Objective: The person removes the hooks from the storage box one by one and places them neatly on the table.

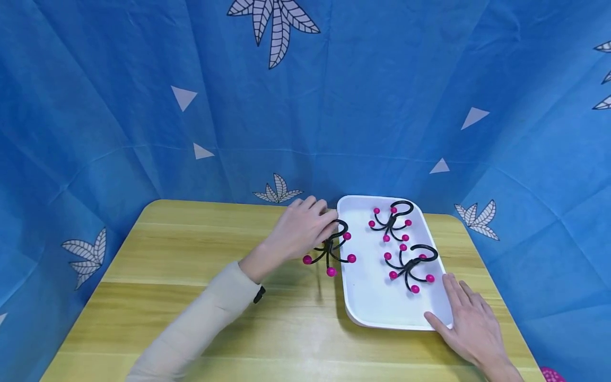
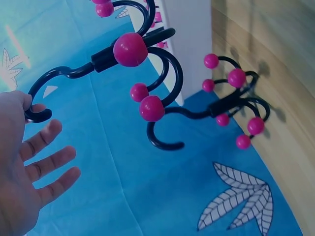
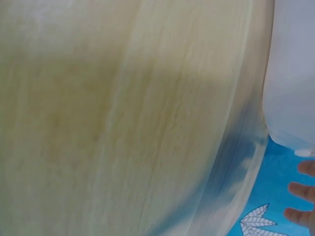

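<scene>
My left hand [image 1: 305, 228] pinches the curved end of a black multi-arm hanging hook [image 2: 103, 58] with pink ball tips. The hook's arms hang beside the left rim of a white tray [image 1: 350, 286]. A second such hook [image 2: 224, 105] stands on the wood further off in the left wrist view; in the head view the left hand hides it. Two more lie in the tray, one at the back [image 1: 391, 220] and one nearer the front [image 1: 409, 266]. At the tray's front right corner rests my right hand [image 1: 474, 323], fingers extended and thumb at the rim.
The tray stands on the right part of a wooden table [image 1: 143, 297]. Behind the table and along its sides hangs a blue cloth [image 1: 305, 116] with leaf prints. A bit of pink dotted material [image 1: 552, 374] shows at the lower right.
</scene>
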Motion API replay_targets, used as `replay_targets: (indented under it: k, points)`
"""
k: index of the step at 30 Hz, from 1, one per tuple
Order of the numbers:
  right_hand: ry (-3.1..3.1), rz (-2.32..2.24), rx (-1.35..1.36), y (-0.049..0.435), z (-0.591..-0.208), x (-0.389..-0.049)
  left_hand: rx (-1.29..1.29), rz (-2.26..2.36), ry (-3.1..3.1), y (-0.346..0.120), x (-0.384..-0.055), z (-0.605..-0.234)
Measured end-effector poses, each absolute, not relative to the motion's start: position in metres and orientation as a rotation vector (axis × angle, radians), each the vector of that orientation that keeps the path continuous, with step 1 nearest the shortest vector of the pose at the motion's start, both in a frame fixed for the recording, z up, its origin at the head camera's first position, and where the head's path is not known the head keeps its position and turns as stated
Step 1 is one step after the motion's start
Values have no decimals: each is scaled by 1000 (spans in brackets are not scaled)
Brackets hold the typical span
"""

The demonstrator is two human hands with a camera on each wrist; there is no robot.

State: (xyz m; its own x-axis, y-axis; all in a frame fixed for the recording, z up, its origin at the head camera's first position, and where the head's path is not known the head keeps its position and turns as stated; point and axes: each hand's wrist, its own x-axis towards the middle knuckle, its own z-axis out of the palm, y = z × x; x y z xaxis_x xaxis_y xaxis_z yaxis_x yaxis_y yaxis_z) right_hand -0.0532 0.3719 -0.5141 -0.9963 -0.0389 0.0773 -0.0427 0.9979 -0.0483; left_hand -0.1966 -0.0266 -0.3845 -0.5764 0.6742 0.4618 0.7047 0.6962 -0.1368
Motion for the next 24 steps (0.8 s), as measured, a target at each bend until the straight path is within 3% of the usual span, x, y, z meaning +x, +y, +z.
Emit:
replay_targets:
  k: [24]
  points:
    - [-3085,61,48,370,-513,-53,-993,-48,-2514,-91,-197,-381]
